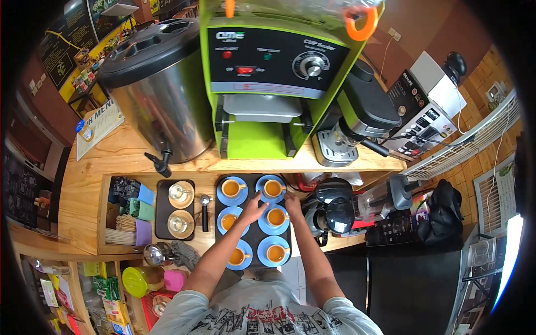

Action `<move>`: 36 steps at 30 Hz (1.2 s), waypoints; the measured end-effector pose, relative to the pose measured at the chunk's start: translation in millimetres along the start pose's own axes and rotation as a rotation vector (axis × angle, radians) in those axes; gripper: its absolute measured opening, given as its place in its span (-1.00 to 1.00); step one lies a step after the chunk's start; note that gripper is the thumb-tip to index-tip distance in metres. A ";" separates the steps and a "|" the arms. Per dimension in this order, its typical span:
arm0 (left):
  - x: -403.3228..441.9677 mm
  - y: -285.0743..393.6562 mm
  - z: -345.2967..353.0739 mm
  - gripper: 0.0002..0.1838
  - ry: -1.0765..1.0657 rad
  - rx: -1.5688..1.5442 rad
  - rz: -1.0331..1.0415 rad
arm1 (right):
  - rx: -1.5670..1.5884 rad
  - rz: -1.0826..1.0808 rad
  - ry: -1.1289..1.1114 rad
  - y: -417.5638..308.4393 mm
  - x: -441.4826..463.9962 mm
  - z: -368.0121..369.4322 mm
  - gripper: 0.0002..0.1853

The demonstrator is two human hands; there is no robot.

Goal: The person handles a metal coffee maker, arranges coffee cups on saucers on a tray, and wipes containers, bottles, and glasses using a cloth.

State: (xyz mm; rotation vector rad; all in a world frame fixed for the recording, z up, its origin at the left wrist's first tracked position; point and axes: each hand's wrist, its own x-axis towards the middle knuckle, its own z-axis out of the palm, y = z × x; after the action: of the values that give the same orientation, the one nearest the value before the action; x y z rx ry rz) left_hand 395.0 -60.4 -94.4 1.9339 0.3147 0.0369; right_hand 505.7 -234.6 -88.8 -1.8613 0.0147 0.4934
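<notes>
Several orange cups of brown drink stand on blue saucers in two columns, on dark trays (252,223). My left hand (254,209) reaches over the middle of the trays, its fingers closed at the left edge of the far right blue saucer (263,197). On that saucer's opposite edge, my right hand (292,203) has its fingers curled in a pinch. The orange cup (273,188) on it stands upright between my hands. Just nearer lies another saucer with its own cup (276,217). My left forearm partly covers the left column's saucers.
A green cup sealer (273,67), a steel drink dispenser (162,95) and an espresso machine (357,111) stand on the raised counter. To the left are a smaller tray (162,231) with two glass cups and a portafilter (205,215). A black coffee maker (333,204) stands right.
</notes>
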 end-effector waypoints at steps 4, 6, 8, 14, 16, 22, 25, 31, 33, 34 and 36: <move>11.9 7.9 21.1 -0.16 -0.068 0.035 -0.085 | 0.056 0.035 -0.130 18.8 12.9 1.8 -0.49; 17.4 8.2 29.3 -0.14 -0.086 0.001 -0.123 | 0.087 0.042 -0.151 17.4 12.9 3.3 -0.48; 21.4 0.0 40.5 -0.14 -0.008 0.041 -0.131 | 0.103 0.059 -0.205 14.8 14.6 2.9 -0.48; 25.1 1.7 46.9 -0.09 0.087 0.051 -0.117 | 0.090 0.042 -0.275 23.4 24.3 3.1 -0.50; 26.0 -1.6 48.5 -0.09 0.091 0.045 -0.117 | 0.120 0.027 -0.288 15.7 20.1 1.7 -0.50; 26.6 1.2 45.7 -0.07 0.102 0.020 -0.149 | 0.153 0.091 -0.323 15.0 27.6 3.5 -0.50; 30.3 -3.4 43.7 -0.06 0.093 0.107 -0.107 | 0.149 0.030 -0.334 12.4 29.1 5.6 -0.49; 24.3 7.3 39.2 -0.06 0.094 0.098 -0.139 | 0.088 0.102 -0.327 24.0 32.4 7.4 -0.49; 22.0 14.9 35.2 -0.07 0.113 0.052 -0.154 | 0.046 0.026 -0.287 36.4 35.2 11.9 -0.49; 21.3 20.1 31.9 -0.07 0.114 0.053 -0.152 | 0.047 0.024 -0.287 35.6 34.9 11.9 -0.49; 21.3 20.2 29.6 -0.07 0.047 -0.009 -0.219 | 0.038 0.055 -0.283 31.5 31.7 9.7 -0.48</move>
State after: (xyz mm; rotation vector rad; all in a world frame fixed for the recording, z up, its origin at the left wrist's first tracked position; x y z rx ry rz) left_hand 424.8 -89.3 -89.7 1.8820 0.5547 -0.0606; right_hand 523.5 -229.5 -130.6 -1.7434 -0.1139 0.7864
